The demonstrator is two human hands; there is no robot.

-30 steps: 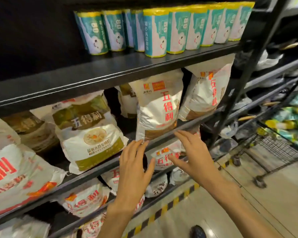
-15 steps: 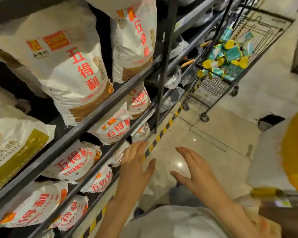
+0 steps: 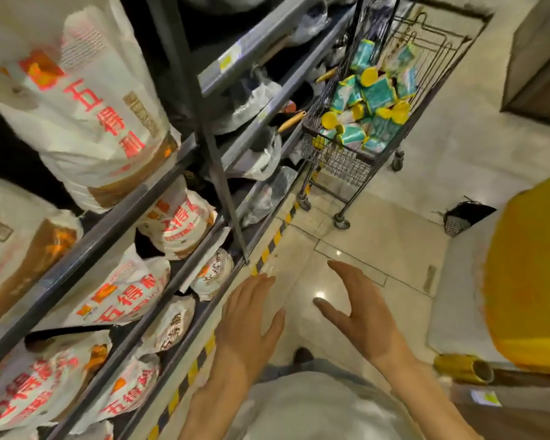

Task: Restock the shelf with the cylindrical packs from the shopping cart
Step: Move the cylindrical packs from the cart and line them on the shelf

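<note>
Shop aisle, shelf (image 3: 115,214) of flour bags now on the left as the view has swung off the upper shelf toward the cart (image 3: 340,157), where the packs (image 3: 372,100) lie heaped; left hand (image 3: 248,315) and right hand (image 3: 362,309) released, empty, well short of the cart, so next pickup is likely.

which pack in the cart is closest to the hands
The teal cylindrical pack at the cart's near-left corner, lying on its side with its yellow end cap facing the shelf. The other packs are piled farther back in the shopping cart. Both hands are empty.
</note>
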